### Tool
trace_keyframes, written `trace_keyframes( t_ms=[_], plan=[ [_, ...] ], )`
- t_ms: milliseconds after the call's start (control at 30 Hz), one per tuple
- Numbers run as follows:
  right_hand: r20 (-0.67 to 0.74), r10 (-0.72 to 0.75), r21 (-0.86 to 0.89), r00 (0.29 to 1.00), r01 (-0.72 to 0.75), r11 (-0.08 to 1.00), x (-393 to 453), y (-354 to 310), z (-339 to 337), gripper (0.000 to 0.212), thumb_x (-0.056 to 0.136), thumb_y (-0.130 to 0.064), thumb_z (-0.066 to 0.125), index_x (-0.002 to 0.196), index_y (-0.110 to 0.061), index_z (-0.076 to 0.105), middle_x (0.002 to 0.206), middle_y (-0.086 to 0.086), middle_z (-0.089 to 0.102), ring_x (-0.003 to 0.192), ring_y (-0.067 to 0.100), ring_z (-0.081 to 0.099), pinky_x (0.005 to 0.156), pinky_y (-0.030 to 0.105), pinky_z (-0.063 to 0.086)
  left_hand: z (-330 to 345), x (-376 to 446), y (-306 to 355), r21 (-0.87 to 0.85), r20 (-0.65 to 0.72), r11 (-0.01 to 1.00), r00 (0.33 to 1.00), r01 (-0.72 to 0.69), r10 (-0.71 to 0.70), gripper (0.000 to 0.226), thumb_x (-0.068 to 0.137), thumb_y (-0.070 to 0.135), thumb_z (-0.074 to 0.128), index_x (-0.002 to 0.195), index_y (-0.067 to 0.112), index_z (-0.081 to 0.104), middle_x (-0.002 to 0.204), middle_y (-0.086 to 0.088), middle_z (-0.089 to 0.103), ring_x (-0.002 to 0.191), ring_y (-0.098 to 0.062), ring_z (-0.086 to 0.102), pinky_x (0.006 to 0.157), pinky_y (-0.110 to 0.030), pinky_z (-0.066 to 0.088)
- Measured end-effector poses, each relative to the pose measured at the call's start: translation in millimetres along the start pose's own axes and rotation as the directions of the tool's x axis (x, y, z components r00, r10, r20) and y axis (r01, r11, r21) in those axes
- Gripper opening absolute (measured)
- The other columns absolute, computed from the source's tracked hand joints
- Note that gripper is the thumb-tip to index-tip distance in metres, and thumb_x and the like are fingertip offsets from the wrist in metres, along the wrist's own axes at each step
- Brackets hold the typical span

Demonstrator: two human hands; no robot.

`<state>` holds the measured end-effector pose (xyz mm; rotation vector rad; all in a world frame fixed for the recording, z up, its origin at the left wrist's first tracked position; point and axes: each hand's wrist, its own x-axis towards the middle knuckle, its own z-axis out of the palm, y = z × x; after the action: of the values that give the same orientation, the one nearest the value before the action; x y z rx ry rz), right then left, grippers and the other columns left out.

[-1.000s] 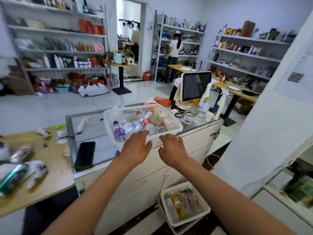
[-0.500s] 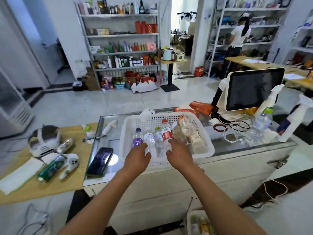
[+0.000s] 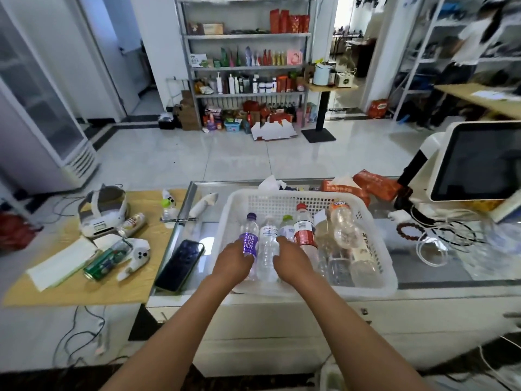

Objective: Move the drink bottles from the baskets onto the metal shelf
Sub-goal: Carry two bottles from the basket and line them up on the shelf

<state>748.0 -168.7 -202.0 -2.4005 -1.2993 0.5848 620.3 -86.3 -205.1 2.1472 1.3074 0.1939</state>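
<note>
Since half a second back both hands have gone deeper into the white basket (image 3: 375, 235), mid-frame on the glass counter (image 3: 439, 275). Left hand (image 3: 232, 259) curls fingers round the purple-label bottle (image 3: 249, 238); right hand (image 3: 291, 256) reaches over the clear water bottle (image 3: 267, 244), fingers bent, grip uncertain.

Progress: barely begun, I judge. Every bottle visible lies in the basket, including the red-label bottle (image 3: 304, 232). Metal shelf (image 3: 248, 66) stands upper centre, well apart, across the floor.

Writing: purple label carries Chinese characters, not legible; other labels blurred.
</note>
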Motion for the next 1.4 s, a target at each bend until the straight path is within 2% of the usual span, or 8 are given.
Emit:
trace_keyframes(
  t_ms=[167,433,633,767,933,1133,1267,1400],
  plan=[
    [0.087,0.070,0.024,0.994,-0.072,0.997,22,-5,9,0.038,0.097,-0.014,0.048,0.135,-0.006,0.049,0.134,0.016,0.057,0.120,0.033,0.056,0.089,0.032,0.046,10,28,-8,0.070,0.087,0.993,0.991,0.095,-0.101,0.027,0.093,0.021,0.049,0.114,0.006,0.058,0.117,-0.016,0.062,0.108,-0.032,0.058,0.078,-0.029,0.040],
    [0.177,0.214,0.031,0.961,-0.222,0.974,51,-6,18,0.012,0.096,-0.013,0.051,0.085,-0.008,0.050,0.111,0.020,0.067,0.096,0.035,0.069,0.080,0.037,0.058,26,65,-3,0.260,0.140,0.954,0.971,0.151,-0.192,0.033,0.082,0.035,0.061,0.107,0.015,0.064,0.107,-0.007,0.067,0.100,-0.025,0.063,0.075,-0.027,0.046],
    [0.228,0.267,0.013,0.936,-0.277,0.961,61,-3,30,0.017,0.097,-0.010,0.053,0.112,-0.004,0.056,0.113,0.018,0.062,0.094,0.035,0.069,0.081,0.043,0.060,33,78,-1,0.299,0.143,0.931,0.955,0.207,-0.259,0.033,0.076,0.042,0.068,0.100,0.019,0.064,0.097,0.001,0.069,0.093,-0.017,0.066,0.072,-0.024,0.047],
    [0.212,0.252,0.044,0.944,-0.266,0.963,63,4,33,0.012,0.098,-0.015,0.054,0.090,-0.008,0.050,0.101,0.018,0.064,0.090,0.037,0.070,0.075,0.042,0.061,35,81,1,0.180,0.168,0.949,0.943,0.259,-0.289,0.028,0.074,0.035,0.069,0.095,0.016,0.064,0.093,0.000,0.068,0.086,-0.017,0.065,0.062,-0.022,0.043],
    [0.176,0.213,0.033,0.961,-0.222,0.975,63,9,36,0.018,0.099,-0.022,0.054,0.103,-0.005,0.058,0.113,0.019,0.065,0.097,0.035,0.068,0.081,0.039,0.056,33,80,-5,-0.072,0.171,0.922,0.915,0.381,-0.365,0.044,0.058,0.026,0.079,0.097,0.013,0.063,0.085,0.000,0.064,0.071,-0.016,0.060,0.047,-0.021,0.036],
    [0.112,0.168,-0.044,0.979,-0.164,0.985,58,12,40,0.029,0.101,-0.027,0.052,0.112,-0.003,0.062,0.115,0.016,0.066,0.101,0.032,0.065,0.082,0.034,0.053,21,77,-5,-0.320,0.178,0.858,0.915,0.402,-0.362,0.036,0.059,0.020,0.084,0.080,0.013,0.056,0.081,-0.007,0.063,0.074,-0.023,0.062,0.062,-0.026,0.049],
    [0.090,0.129,-0.089,0.988,-0.121,0.989,55,10,40,0.035,0.101,-0.035,0.051,0.116,-0.005,0.062,0.118,0.015,0.064,0.109,0.030,0.062,0.085,0.032,0.048,4,76,1,-0.439,0.160,0.832,0.941,0.340,-0.300,0.063,0.047,0.021,0.090,0.101,0.008,0.060,0.093,-0.010,0.066,0.082,-0.024,0.065,0.068,-0.034,0.056],
    [0.111,0.148,-0.073,0.983,-0.140,0.987,56,4,40,0.034,0.098,-0.042,0.055,0.108,-0.010,0.062,0.112,0.011,0.068,0.099,0.028,0.067,0.081,0.033,0.052,-32,74,14,-0.507,0.057,0.835,0.976,0.212,-0.212,0.058,0.057,0.017,0.089,0.103,0.013,0.053,0.095,-0.005,0.063,0.086,-0.020,0.061,0.064,-0.029,0.046]
  ],
)
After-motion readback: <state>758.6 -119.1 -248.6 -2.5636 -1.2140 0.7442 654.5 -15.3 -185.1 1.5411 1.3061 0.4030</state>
